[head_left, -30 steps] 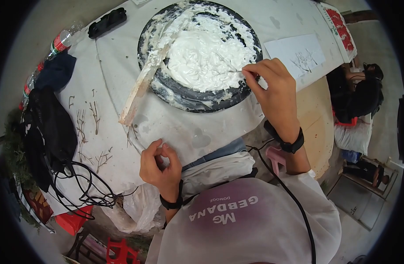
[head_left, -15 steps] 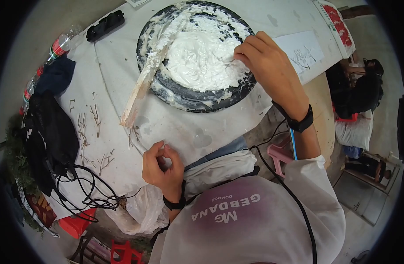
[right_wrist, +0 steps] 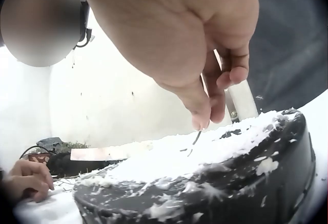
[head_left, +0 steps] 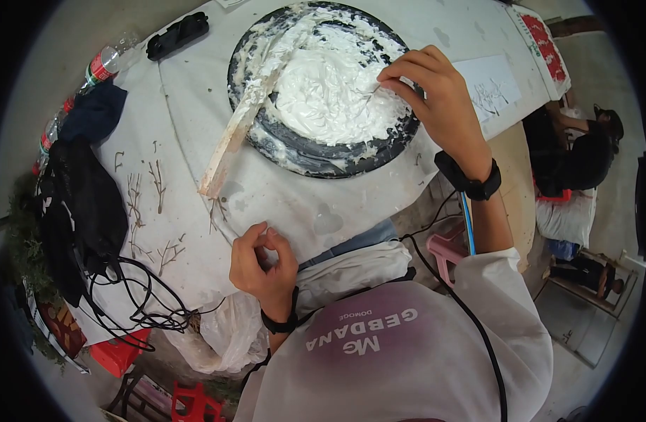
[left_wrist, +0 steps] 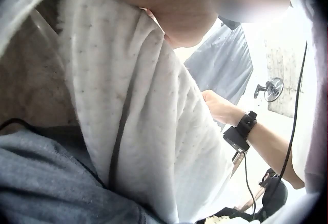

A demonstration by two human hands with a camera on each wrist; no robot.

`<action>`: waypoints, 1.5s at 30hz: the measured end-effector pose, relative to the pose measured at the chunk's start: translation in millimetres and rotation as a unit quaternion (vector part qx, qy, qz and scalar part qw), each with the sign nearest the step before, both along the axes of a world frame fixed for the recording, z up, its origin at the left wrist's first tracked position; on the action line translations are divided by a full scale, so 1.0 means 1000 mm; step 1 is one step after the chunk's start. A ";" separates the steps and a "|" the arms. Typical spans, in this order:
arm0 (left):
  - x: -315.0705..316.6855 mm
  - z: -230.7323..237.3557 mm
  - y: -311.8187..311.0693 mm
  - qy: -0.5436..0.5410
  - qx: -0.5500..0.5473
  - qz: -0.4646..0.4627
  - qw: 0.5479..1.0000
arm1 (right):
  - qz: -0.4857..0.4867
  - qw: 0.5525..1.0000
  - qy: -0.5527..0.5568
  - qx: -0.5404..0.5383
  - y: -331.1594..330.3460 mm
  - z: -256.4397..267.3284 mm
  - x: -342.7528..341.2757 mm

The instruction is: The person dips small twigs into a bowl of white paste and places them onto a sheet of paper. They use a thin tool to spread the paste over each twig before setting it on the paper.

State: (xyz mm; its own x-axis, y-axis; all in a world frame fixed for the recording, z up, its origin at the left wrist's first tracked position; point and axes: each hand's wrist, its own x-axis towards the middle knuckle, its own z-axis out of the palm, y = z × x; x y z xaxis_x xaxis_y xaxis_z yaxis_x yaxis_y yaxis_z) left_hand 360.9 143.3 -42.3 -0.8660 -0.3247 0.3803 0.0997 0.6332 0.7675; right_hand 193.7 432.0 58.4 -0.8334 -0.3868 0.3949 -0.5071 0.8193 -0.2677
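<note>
My right hand (head_left: pixel 446 102) pinches a thin dark twig (right_wrist: pixel 195 143) between thumb and fingertips. The twig's lower end meets the thick white paste (head_left: pixel 316 98), which is spread over a round black pan-like base (head_left: pixel 302 163). A flat wooden stick (head_left: pixel 228 151), smeared with paste, lies across the base's left side and juts past its rim. My left hand (head_left: pixel 265 271) rests at the near table edge, its fingers loosely curled and holding nothing. Several branched twigs (head_left: pixel 158 186) lie on the white cloth to its left.
A sheet of paper (head_left: pixel 504 70) with branched twigs or a drawing of them lies right of the base. At left are a black bag (head_left: pixel 91 204), coiled cables (head_left: pixel 143 302), a plastic bottle (head_left: pixel 101 67) and a black case (head_left: pixel 177 35). A person (head_left: pixel 583 151) sits at far right.
My right hand has shifted away from my body along the right side of the paste, still pinching the twig. The left hand stays at the table edge.
</note>
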 end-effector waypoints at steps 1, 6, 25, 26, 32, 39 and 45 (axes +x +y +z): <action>0.000 0.000 0.000 0.000 0.000 0.000 1.000 | -0.001 1.000 0.003 0.000 0.001 0.000 -0.002; 0.000 0.002 0.000 -0.001 -0.003 -0.001 1.000 | -0.004 1.000 -0.005 0.016 0.004 -0.008 -0.009; 0.001 -0.001 -0.001 0.005 -0.004 -0.002 1.000 | -0.185 0.977 0.017 -0.110 0.012 0.015 0.048; 0.001 -0.001 0.000 0.006 -0.003 -0.004 1.000 | -0.191 0.972 0.038 -0.131 0.010 0.007 0.052; 0.001 0.000 0.000 0.002 -0.007 -0.001 1.000 | -0.185 0.966 0.072 -0.165 0.008 -0.031 0.076; 0.001 0.000 0.001 -0.001 -0.014 0.002 1.000 | -0.173 0.978 0.022 -0.110 0.013 -0.025 0.091; 0.003 -0.002 0.000 -0.012 -0.023 0.003 1.000 | -0.145 0.987 0.024 -0.068 0.018 -0.023 0.090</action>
State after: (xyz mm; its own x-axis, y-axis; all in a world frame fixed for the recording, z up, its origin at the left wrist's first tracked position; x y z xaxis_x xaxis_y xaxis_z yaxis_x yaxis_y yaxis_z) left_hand 364.3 143.0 -43.9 -0.8732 -0.3127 0.3738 0.0775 0.6682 0.7399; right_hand 283.9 450.1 35.8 -0.8805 -0.0763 0.4679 -0.2718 0.8899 -0.3663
